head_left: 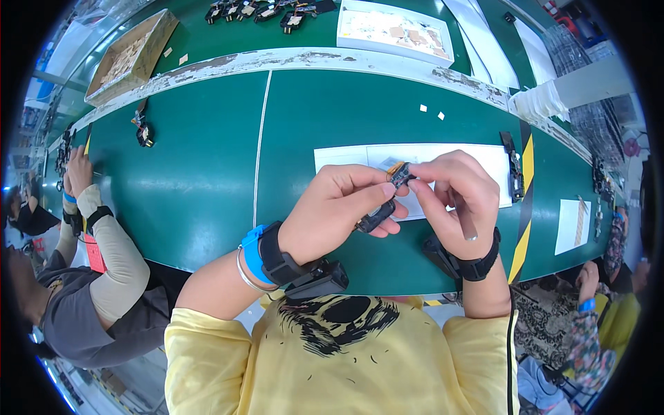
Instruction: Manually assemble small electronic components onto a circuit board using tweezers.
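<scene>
Module [401, 177] between hands: left hand [335, 211] gripping, right hand [462, 190] pinching it, metal tool [465, 220] palmed.

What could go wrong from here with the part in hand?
Drop: the left hand holds the small black part above the green table; a slip could let it fall.
Knock: the right hand has a metal tool tucked in it while its fingertips are at the part; the tool might catch something.
Crease: the orange strip by the fingers could bend.
</scene>
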`<state>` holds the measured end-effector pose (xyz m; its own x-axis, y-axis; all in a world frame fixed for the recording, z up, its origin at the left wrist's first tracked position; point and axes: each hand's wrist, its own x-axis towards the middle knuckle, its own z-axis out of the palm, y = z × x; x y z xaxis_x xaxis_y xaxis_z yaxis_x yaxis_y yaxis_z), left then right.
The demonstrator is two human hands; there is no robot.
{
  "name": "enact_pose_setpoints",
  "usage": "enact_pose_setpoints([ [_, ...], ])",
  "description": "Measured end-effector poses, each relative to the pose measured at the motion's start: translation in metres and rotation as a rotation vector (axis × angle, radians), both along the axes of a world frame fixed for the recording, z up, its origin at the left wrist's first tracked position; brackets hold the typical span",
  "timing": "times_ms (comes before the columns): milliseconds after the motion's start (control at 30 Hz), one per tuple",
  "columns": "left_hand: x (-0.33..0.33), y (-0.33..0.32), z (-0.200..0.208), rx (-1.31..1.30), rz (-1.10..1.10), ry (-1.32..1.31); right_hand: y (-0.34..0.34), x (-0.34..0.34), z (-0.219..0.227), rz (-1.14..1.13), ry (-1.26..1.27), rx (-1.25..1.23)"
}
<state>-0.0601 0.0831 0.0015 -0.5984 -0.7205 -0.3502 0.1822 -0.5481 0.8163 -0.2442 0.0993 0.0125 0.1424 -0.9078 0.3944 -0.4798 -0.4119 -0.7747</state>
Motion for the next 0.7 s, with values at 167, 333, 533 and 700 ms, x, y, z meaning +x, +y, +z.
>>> enact_pose_setpoints([
  [167, 0.000, -0.006, 0.002, 0.183, 0.089, 0.065, -0.001, -0.001, 0.003, 0.114, 0.072, 0.002],
  [333, -0.002, -0.006, -0.001, 0.164, 0.116, 0.073, -0.004, 0.002, 0.000, 0.093, 0.106, -0.055],
  [533, -0.007, -0.001, -0.001, 0.018, 0.094, 0.003, 0.004, 0.002, 0.005, 0.024, 0.165, -0.067],
  [700, -0.006, 0.007, 0.009, -0.044, 0.098, -0.084, 0.010, 0.007, -0.003, 0.033, 0.178, -0.046],
])
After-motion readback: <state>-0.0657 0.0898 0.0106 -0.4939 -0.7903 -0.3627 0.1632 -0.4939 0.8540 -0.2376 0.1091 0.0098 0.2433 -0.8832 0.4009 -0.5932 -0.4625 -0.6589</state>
